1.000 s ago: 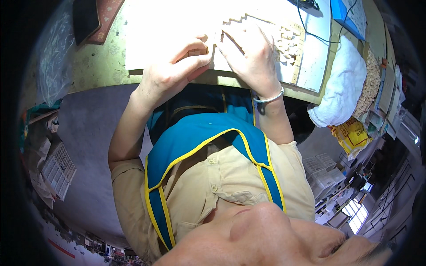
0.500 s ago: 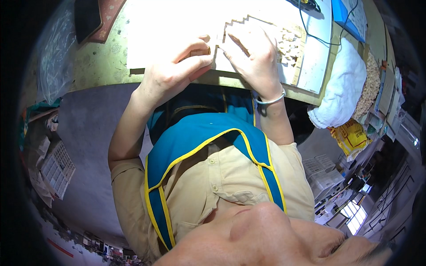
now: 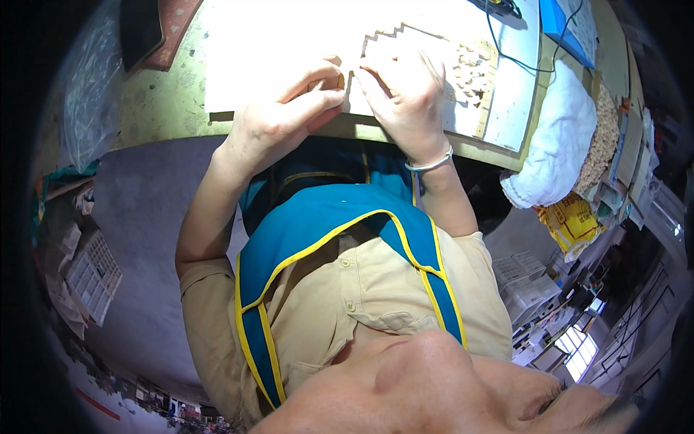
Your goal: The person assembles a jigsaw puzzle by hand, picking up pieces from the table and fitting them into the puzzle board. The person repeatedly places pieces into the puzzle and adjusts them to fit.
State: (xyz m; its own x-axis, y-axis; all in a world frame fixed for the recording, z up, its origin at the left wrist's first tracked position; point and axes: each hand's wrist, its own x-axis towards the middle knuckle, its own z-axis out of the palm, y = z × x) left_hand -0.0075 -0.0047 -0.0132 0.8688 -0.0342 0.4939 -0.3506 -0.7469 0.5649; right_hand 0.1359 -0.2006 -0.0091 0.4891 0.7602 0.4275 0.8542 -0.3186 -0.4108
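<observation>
Over the near edge of a glaring white board (image 3: 253,43), my two hands face each other with their fingertips almost meeting. My left hand (image 3: 282,108) is closed, its thumb and fingers curled together; a small brownish bit shows between them, too hidden to name. My right hand (image 3: 408,98) is closed in a pinch, its fingertips close to the left hand's; whatever it holds is lost in the glare. Small pale chunky pieces (image 3: 471,76) lie loosely heaped to its right, beside a light brown strip (image 3: 488,101). Stepped dark edges show beyond my right hand.
A white cloth (image 3: 553,137) bulges over the table's right side, with a yellow packet (image 3: 571,220) below. A thin black cable (image 3: 517,65) loops near a blue box (image 3: 567,29). Clear plastic (image 3: 90,94) and a dark flat object (image 3: 141,32) lie on the left.
My right hand has shifted slightly left and its fingers have drawn closer together, nearer to the left fingertips. My left hand has hardly moved.
</observation>
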